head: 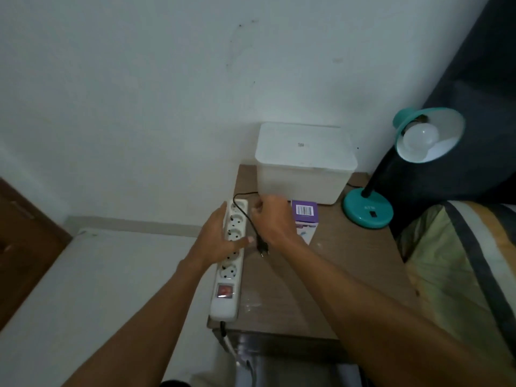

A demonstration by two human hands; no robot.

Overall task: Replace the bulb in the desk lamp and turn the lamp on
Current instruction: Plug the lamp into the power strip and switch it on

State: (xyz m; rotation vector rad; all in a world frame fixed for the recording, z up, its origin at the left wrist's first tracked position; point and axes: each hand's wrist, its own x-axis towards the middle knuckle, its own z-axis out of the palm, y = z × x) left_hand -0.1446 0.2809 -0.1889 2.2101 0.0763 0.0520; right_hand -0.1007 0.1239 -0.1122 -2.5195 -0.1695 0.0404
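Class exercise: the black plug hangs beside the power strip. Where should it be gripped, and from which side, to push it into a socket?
Grip the plug by its black body, from above on the cable side. Its pins point down and toward the camera, so fingers there stay clear of them and can press it into the power strip.

Brown table (349,263): power strip (229,263), white box (301,169), purple carton (305,219), teal lamp (367,212).

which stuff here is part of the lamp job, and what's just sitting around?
In play:
- desk lamp, bulb fitted, unlit
- plug and cord, in right hand, not yet in a socket
- power strip, steadied by left hand
- purple bulb box

Lying about:
- white lidded container
- bedding
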